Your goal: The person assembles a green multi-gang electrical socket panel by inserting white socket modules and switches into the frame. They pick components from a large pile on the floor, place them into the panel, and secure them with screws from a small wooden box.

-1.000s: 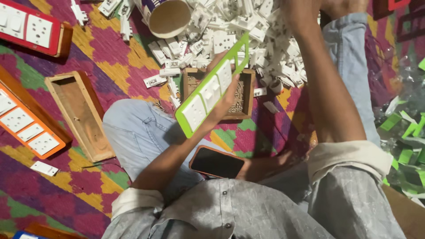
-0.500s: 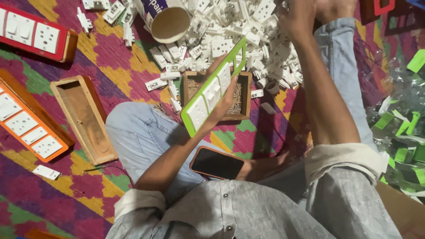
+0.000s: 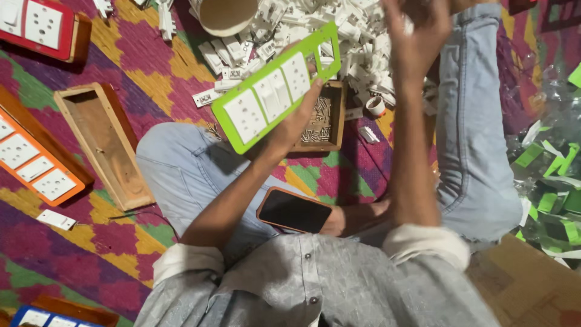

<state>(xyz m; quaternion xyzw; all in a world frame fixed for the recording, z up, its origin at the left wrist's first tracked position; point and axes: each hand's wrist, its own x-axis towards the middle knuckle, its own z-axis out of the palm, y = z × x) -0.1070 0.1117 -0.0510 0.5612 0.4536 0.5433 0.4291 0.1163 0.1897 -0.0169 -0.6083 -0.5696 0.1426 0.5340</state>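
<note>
**Plate half-filled, right hand in the parts pile**

Your left hand (image 3: 296,124) is clamped on the green switch plate (image 3: 275,91), thumb on its lower edge, plate tilted over your left knee. Three white modules sit in its windows; the window at the plate's 1 o'clock end is empty. Your right hand (image 3: 417,45) reaches up at 12 o'clock over the pile of white modules (image 3: 357,42); fingers are blurred, so I cannot tell whether they are spread or pinched on a part. Judged step: fetching the next module. The next move likely calls for lining it square with the empty window and pressing it in.

Containers: small wooden tray (image 3: 324,121) just behind the plate holds screws. Long wooden box (image 3: 103,142) at 9 o'clock is bare inside. Cardboard cup (image 3: 227,15) at 11 o'clock, contents not visible. Phone (image 3: 295,210) lies on your lap. Orange finished board (image 3: 36,166) sits at far 9 o'clock.
</note>
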